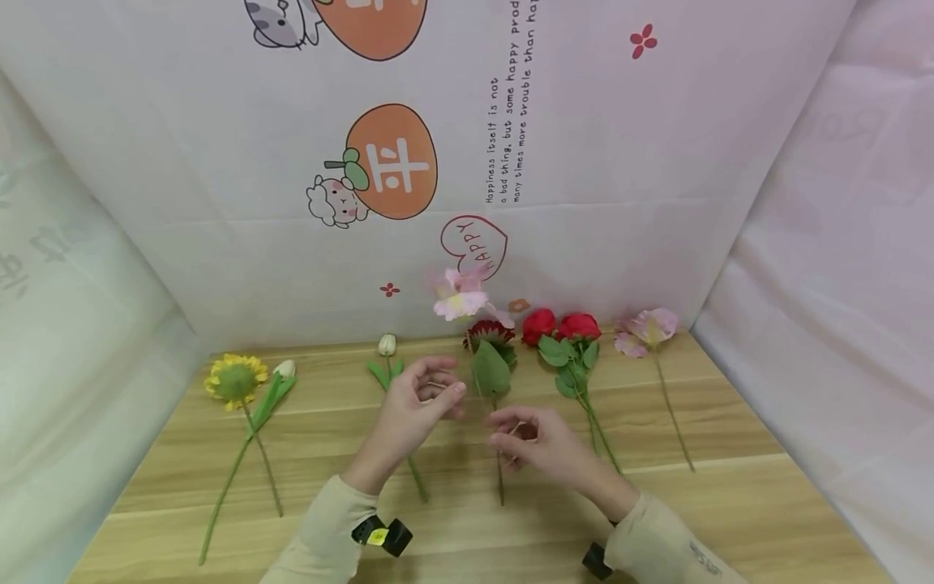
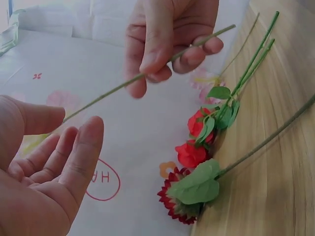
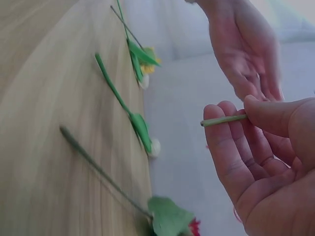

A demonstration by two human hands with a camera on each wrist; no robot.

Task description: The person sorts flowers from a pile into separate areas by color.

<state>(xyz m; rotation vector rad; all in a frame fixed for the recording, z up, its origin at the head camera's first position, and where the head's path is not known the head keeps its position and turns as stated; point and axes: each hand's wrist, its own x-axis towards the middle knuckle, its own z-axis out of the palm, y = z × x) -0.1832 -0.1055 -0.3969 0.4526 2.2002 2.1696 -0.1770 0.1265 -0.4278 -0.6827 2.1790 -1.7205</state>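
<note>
nearest, the right hand [image 1: 543,448] pinches a thin stem [image 2: 108,92] near its low end, and the tip pokes out past the thumb. the stem belongs to a pink flower [image 1: 460,298] that is held up in the air above the desk [image 1: 474,531]. from the right hand, the long line of the flower runs up, away and a bit to the left, toward the far edge. the left hand [image 1: 423,397] is the nearer one to the bloom. its thumb and fingers are loose, with a gap between the tips, by the stem; i cannot tell if they touch it. lower down, a dark red flower [image 1: 489,331] lies on the desk, head at the far edge, stem pointing away from that edge. along the same edge, two red roses [image 1: 576,326] lie to its right and a white tulip [image 1: 387,346] to its left.
</note>
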